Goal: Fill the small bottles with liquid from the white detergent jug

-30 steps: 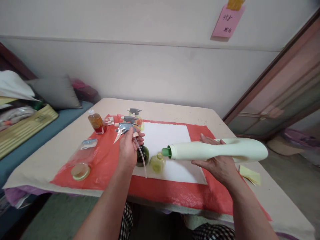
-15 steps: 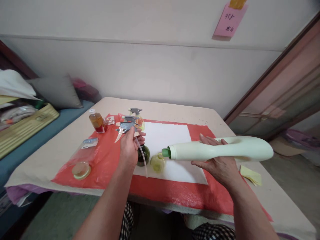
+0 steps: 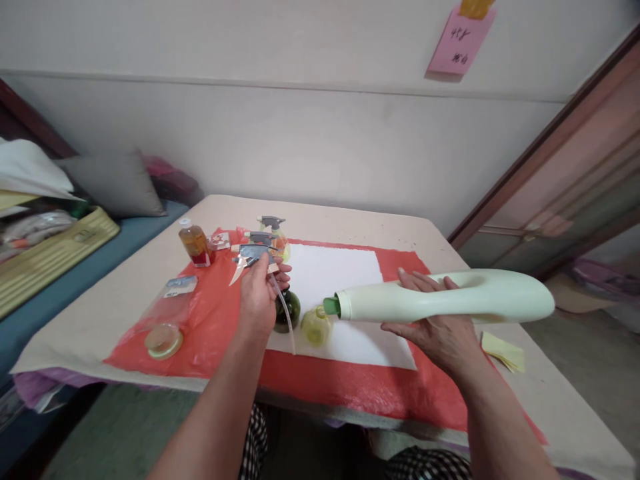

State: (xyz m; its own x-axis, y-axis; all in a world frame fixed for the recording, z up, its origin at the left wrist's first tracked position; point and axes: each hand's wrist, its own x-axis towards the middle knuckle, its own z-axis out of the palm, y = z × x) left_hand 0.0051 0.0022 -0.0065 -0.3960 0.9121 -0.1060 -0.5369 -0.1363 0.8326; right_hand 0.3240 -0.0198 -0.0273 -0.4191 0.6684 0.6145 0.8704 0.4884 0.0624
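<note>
My left hand point(image 3: 259, 290) is closed around a spray trigger head point(image 3: 256, 252), with its clear dip tube point(image 3: 286, 313) hanging down. My right hand point(image 3: 435, 313) grips a large pale green detergent bottle point(image 3: 505, 293) from below, holding it nearly level. Its mouth, with a green inner spout point(image 3: 331, 306), points left above a small yellow-green bottle point(image 3: 317, 327). Beside that one stands a round dark green bottle point(image 3: 287, 312), partly behind the tube. Farther back is a spray bottle point(image 3: 273, 230), partly covered by the trigger head. Whether any liquid flows cannot be made out.
White paper point(image 3: 350, 267) lies on a red plastic sheet point(image 3: 320, 383) over the table point(image 3: 340, 223). At the left are an amber bottle point(image 3: 194, 244), a clear packet point(image 3: 173, 300) and a round lid-like disc point(image 3: 164, 341). Yellow paper point(image 3: 503, 351) lies at the right.
The base end of the detergent bottle has shifted slightly right and up, while its mouth stays over the yellow-green bottle. My left hand has barely moved.
</note>
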